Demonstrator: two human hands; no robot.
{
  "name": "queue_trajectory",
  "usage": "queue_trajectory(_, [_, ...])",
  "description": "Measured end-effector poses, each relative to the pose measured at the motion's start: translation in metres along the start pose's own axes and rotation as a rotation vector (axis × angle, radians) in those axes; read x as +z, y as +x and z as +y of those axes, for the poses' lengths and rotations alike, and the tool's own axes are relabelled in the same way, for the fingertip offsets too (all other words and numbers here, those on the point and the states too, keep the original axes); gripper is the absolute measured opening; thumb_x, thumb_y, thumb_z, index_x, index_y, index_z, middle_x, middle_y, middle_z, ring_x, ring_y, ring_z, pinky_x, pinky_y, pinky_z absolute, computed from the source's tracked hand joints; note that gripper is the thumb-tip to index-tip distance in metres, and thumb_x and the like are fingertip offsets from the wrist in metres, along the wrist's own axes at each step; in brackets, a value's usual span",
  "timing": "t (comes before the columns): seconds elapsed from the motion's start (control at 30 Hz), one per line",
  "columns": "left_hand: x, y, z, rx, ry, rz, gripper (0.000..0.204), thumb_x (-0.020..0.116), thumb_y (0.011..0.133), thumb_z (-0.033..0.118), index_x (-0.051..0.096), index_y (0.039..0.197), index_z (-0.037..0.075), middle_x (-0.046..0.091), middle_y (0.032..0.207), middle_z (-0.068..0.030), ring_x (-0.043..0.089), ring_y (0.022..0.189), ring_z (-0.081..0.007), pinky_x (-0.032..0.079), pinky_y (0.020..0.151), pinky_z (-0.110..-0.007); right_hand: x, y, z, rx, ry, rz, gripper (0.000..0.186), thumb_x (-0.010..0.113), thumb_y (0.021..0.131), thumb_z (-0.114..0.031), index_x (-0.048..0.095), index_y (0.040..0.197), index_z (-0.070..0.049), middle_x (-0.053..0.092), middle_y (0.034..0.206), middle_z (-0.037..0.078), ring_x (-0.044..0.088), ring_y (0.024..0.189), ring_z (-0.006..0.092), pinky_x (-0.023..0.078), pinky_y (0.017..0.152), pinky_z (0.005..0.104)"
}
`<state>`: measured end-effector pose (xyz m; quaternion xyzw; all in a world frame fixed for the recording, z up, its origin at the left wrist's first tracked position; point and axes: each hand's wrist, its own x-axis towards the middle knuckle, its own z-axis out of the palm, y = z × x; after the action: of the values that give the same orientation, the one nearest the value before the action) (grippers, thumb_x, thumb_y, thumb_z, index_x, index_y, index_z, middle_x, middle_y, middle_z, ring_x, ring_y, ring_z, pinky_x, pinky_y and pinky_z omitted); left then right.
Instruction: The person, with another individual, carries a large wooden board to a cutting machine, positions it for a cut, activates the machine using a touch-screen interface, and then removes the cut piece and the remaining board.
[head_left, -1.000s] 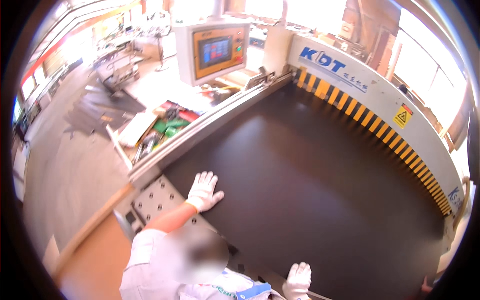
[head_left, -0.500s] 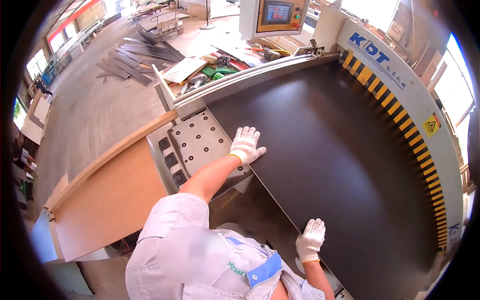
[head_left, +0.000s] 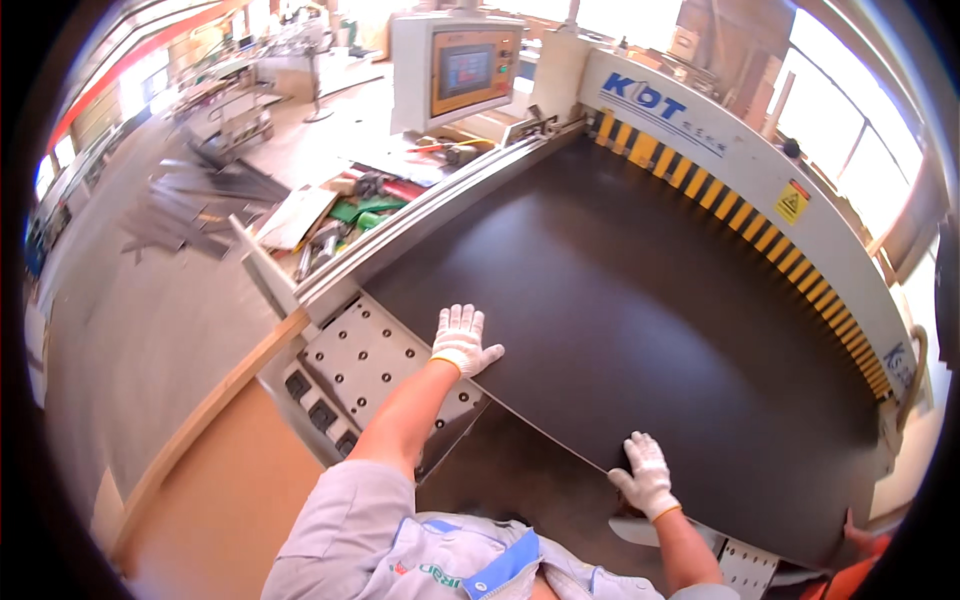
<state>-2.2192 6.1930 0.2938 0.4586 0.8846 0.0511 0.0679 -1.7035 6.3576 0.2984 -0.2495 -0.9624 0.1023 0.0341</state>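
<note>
A large dark board (head_left: 620, 340) lies flat on the machine's bed, its far side reaching the yellow-and-black striped curtain (head_left: 740, 210). My left hand (head_left: 463, 342), in a white knitted glove, rests with fingers spread on the board's near left edge, beside a metal support table (head_left: 365, 350) dotted with round holes. Further right, my gloved right hand (head_left: 646, 476) is laid on the near edge, fingers stretched out and thumb apart. At the lower right another person's hand (head_left: 856, 530) touches the board's right end.
A straight fence (head_left: 350, 265) runs along the board's left side. Behind it are tools and scraps (head_left: 350, 205). A control panel (head_left: 465, 70) stands at the far end. An orange-brown board (head_left: 230, 490) lies at lower left, and dark strips (head_left: 200, 200) are piled on the floor.
My view has swung to the right. My right hand has turned and lies further onto the board, its thumb now spread. The other person's hand has come into view at the right.
</note>
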Motion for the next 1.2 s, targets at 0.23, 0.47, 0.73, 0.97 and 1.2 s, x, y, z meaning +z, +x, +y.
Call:
queue_trajectory(0.23, [0.004,0.015,-0.013,-0.004,0.016,0.034,0.111,0.055,0.106,0.083,0.039,0.182,0.004,0.031,0.192,-0.0207,0.02,0.179,-0.0436,0.008,0.146,-0.061,0.02,-0.007,0.047,0.675,-0.094,0.197,0.093,0.063,0.112,-0.066,0.051,0.172,0.005,0.044,0.184,0.029,0.034,0.173,0.0475,0.021,0.145,0.0546])
queue_trajectory(0.47, [0.009,0.038,-0.016,0.025,0.019,0.098,0.106,0.056,0.108,0.08,0.041,0.181,0.004,0.035,0.191,-0.0203,0.024,0.178,-0.0425,0.012,0.146,-0.059,0.022,-0.007,0.044,0.731,-0.106,0.225,0.096,0.063,0.11,-0.071,0.053,0.172,0.001,0.045,0.184,0.026,0.036,0.173,0.0441,0.023,0.144,0.0527])
queue_trajectory(0.73, [0.009,0.032,-0.022,-0.008,0.032,0.103,0.098,0.058,0.11,0.072,0.044,0.178,0.003,0.035,0.189,-0.0216,0.024,0.178,-0.0429,0.013,0.147,-0.057,0.017,0.002,0.039,0.711,-0.127,0.234,0.092,0.063,0.109,-0.072,0.058,0.168,0.0,0.048,0.182,0.025,0.039,0.171,0.0446,0.028,0.142,0.0529])
queue_trajectory(0.97, [0.015,0.039,-0.006,0.022,0.033,0.094,0.099,0.056,0.111,0.073,0.042,0.18,0.003,0.036,0.189,-0.0199,0.026,0.177,-0.0414,0.012,0.147,-0.056,0.022,-0.013,0.048,0.727,-0.157,0.288,0.09,0.062,0.111,-0.071,0.06,0.166,-0.001,0.051,0.179,0.025,0.042,0.169,0.0445,0.03,0.141,0.0542])
queue_trajectory(1.2, [0.021,0.04,-0.013,0.011,0.062,0.105,0.098,0.055,0.111,0.074,0.043,0.179,0.004,0.038,0.189,-0.019,0.028,0.176,-0.0418,0.013,0.147,-0.058,0.015,-0.011,0.041,0.749,-0.138,0.22,0.091,0.059,0.112,-0.072,0.056,0.17,-0.001,0.047,0.183,0.024,0.038,0.172,0.0412,0.026,0.143,0.0503])
